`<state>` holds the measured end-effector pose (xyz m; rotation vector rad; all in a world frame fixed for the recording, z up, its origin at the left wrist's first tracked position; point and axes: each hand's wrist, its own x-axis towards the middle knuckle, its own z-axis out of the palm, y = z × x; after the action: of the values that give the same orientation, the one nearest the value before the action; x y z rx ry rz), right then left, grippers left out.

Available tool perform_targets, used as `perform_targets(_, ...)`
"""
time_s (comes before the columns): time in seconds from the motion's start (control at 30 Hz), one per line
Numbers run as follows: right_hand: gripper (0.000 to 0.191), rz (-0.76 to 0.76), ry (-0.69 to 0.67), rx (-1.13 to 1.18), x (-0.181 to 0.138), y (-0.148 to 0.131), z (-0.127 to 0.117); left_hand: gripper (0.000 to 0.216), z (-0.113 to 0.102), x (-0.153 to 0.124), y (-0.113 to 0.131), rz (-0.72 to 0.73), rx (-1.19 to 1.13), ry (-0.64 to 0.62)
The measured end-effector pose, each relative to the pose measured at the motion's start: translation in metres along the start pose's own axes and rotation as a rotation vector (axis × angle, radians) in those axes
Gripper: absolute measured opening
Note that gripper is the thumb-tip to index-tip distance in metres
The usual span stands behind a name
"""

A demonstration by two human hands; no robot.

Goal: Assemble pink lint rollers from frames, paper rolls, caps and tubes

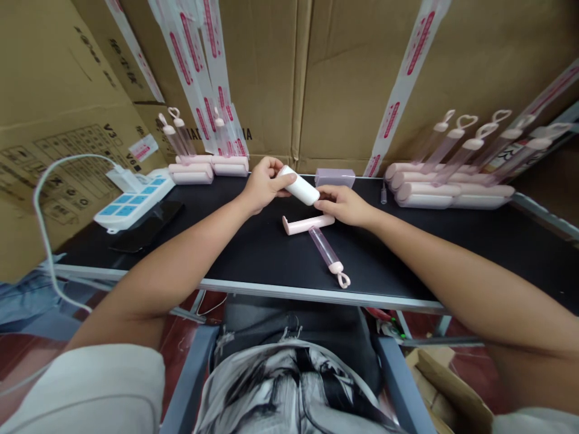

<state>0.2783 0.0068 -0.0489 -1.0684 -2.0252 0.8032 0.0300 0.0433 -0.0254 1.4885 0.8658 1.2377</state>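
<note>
A white lint roll (301, 187) is held tilted above the black table, its right end lower. My left hand (263, 185) grips its upper left end between thumb and fingers. At the lower right end, the fingers of my right hand (344, 205) close on the roll. Just below lies a pink lint roller holder (310, 225) with an open-sided head and a clear purplish handle (326, 248) ending in a pink loop. The holder's head reaches partly under my right hand.
Assembled pink lint rollers (192, 173) stand at the back left, and several more (452, 194) at the back right. A lilac box (335, 177) sits behind my right hand. On the left are a power strip (136, 202) and a dark phone (149, 228). Cardboard (344, 78) walls the back.
</note>
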Motion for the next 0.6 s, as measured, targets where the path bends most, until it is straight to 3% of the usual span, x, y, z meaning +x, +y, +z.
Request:
perform_targets(0.23,0.044,0.030,-0.021,0.239,-0.003,-0.003,-0.006,0.052,-0.009,0.002,-0.004,-0.088,-0.069,-0.065)
perform_targets(0.37,0.051,0.040,0.009,0.309,-0.003,-0.002,-0.008,0.058,-0.010,0.002,-0.003,-0.116,0.012,-0.050)
perform_targets(0.6,0.050,0.070,0.096,0.273,0.001,0.013,-0.008,0.029,-0.006,-0.001,-0.004,-0.121,0.298,-0.062)
